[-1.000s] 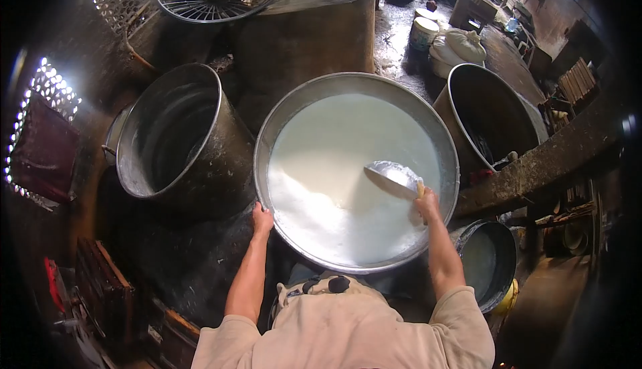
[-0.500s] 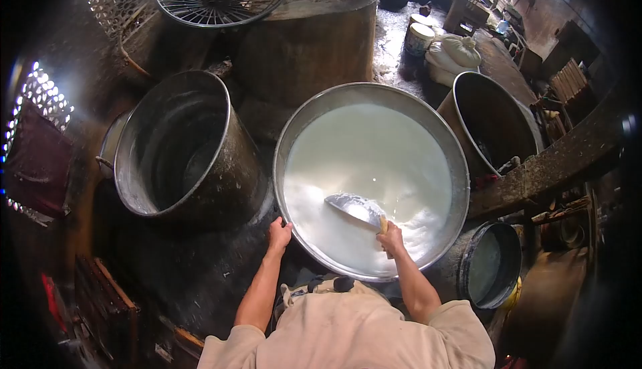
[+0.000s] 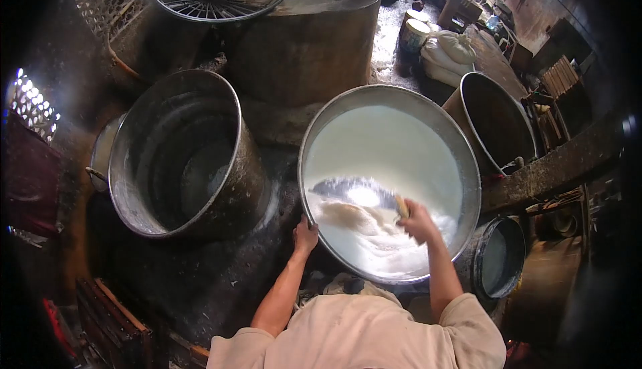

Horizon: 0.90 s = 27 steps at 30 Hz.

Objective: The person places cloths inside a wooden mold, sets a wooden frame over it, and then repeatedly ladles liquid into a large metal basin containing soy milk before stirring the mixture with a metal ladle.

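Observation:
A large round metal vat (image 3: 472,161) in front of me holds milky white liquid (image 3: 381,141). White froth (image 3: 361,225) lies on the near part of its surface. My right hand (image 3: 419,222) is closed around the light-coloured handle of a wide metal scoop (image 3: 348,190). The scoop's blade is smeared by motion and reaches left across the liquid; I cannot tell how much of it is under the surface. At the vat's near left rim, my left hand (image 3: 305,236) is closed on the edge, its thumb at the rim.
A tall metal pot (image 3: 251,168) stands left of the vat, and another pot (image 3: 455,108) stands to the right. A smaller bucket (image 3: 479,268) with pale liquid sits at lower right. Behind are a large tank (image 3: 301,54), a wire strainer (image 3: 221,18) and white sacks (image 3: 448,58).
The scoop has swept toward the far side of the froth, with my right hand moving forward. The froth is more stirred up. My left hand stays on the rim while the view shifts slightly.

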Available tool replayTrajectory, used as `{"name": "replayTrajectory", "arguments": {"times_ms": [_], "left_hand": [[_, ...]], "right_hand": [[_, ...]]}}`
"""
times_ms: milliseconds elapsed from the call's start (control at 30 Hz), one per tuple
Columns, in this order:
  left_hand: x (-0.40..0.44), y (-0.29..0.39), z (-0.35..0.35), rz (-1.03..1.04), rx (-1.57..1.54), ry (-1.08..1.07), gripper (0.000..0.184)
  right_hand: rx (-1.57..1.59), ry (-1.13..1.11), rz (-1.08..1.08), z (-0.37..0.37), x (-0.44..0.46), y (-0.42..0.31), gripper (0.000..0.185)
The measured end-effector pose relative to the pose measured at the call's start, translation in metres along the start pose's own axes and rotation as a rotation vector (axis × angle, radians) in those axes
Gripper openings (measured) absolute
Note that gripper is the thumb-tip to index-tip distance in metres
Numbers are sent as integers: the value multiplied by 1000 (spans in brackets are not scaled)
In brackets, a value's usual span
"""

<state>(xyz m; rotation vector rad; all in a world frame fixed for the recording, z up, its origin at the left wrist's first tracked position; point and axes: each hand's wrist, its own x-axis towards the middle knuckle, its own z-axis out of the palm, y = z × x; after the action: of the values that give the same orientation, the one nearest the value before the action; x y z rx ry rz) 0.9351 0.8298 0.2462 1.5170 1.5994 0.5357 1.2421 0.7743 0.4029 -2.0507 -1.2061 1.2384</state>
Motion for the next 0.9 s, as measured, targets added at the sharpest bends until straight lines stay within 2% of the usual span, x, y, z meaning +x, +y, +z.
{"name": "replayTrajectory", "arguments": {"times_ms": [33,100,200,267,300,433,533,733,800,900], "left_hand": [[1,-3,3,-44,50,-3,52],[-2,8,-5,-72,55,-27,52],[-5,14,-5,-121,73,-26,48],[-7,35,-16,-219,115,-66,45],[-7,32,-12,-198,92,-24,36],[-6,35,-12,-181,134,-22,30],[-2,27,-7,-174,130,-12,29],[-1,24,-3,-162,153,2,31],[-2,24,0,-171,141,31,31],[-5,22,7,-171,112,99,40]], "right_hand": [[-44,25,-36,-7,13,-22,45],[-183,129,-186,-9,48,-51,40],[-428,403,-494,20,132,-39,30],[-403,291,-237,33,148,-58,25],[-389,233,-111,37,152,-62,22],[-482,97,-23,45,155,-26,11],[-508,59,81,45,145,15,22],[-581,123,152,38,106,114,27],[-510,84,250,30,86,138,29],[-508,63,297,15,53,179,29]]}}
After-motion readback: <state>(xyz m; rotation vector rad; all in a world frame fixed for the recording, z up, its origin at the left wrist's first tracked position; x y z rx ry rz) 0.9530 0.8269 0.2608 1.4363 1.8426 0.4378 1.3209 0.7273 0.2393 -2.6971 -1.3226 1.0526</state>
